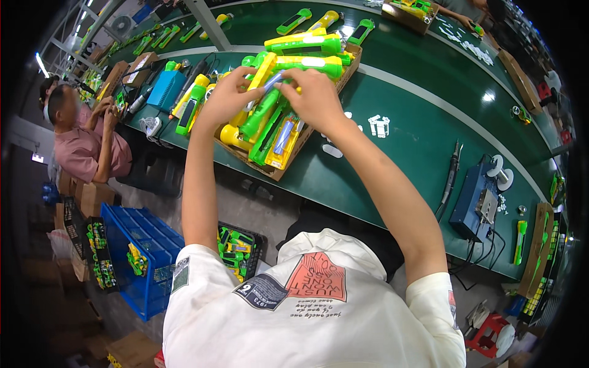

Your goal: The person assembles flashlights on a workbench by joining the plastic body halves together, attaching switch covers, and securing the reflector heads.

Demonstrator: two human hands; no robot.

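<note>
Both hands are raised over a cardboard box [288, 167] heaped with green and yellow plastic flashlights [307, 44]. My left hand [228, 98] closes around a yellow flashlight shell [265, 69], its thumb toward the right hand. A blue cylindrical battery [273, 82] lies against this shell, and the fingertips of my right hand [314, 97] pinch its upper end. Fingers partly hide where battery and shell meet. Below the hands, a second blue battery [283, 137] sits inside an open yellow shell in the box.
On the green bench [405, 165], white plastic pieces [379, 126] lie right of the box. Farther right are a soldering iron [452, 175] and its blue station [475, 205]. More flashlights [192, 109] lie left. A person [92, 138] works at left, near a blue crate [144, 245].
</note>
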